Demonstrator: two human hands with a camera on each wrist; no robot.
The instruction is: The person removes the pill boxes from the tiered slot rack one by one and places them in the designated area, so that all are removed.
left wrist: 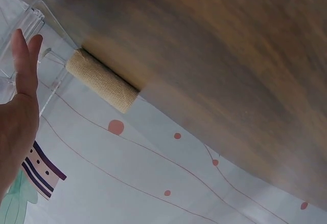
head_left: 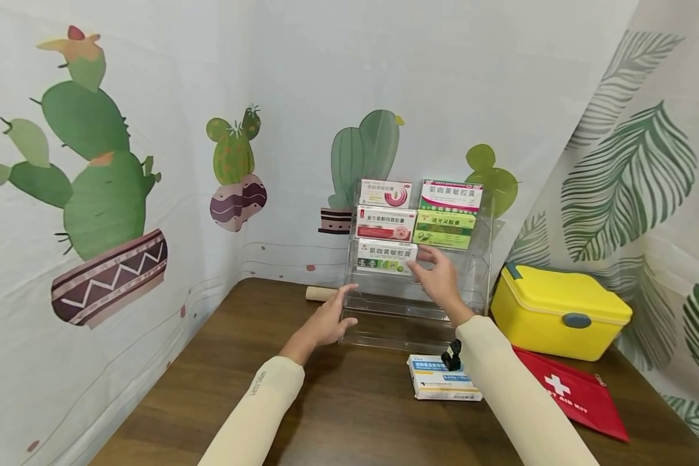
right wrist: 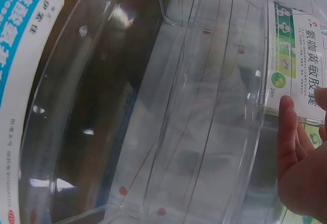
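Observation:
My right hand [head_left: 441, 278] is at the right end of a white and green medicine box [head_left: 384, 256]. That box stands in the third tier of a clear acrylic display rack [head_left: 384, 323]. In the right wrist view the thumb and finger, parted, overlap the end of the box [right wrist: 291, 55]. My left hand [head_left: 325, 320] is beside the lower left edge of the rack, its fingers spread and holding nothing. Higher tiers carry a pink-white box [head_left: 386, 193], a red-white box [head_left: 386, 224], a magenta-white box [head_left: 451, 196] and a green box [head_left: 444, 229].
A blue-white medicine box [head_left: 443, 386] lies on the wooden table [head_left: 349, 414] before the rack, partly behind my right sleeve. On the right are a yellow case [head_left: 559, 314] and a red first aid pouch [head_left: 594, 401]. A beige roll [left wrist: 102, 80] lies behind the rack's left side.

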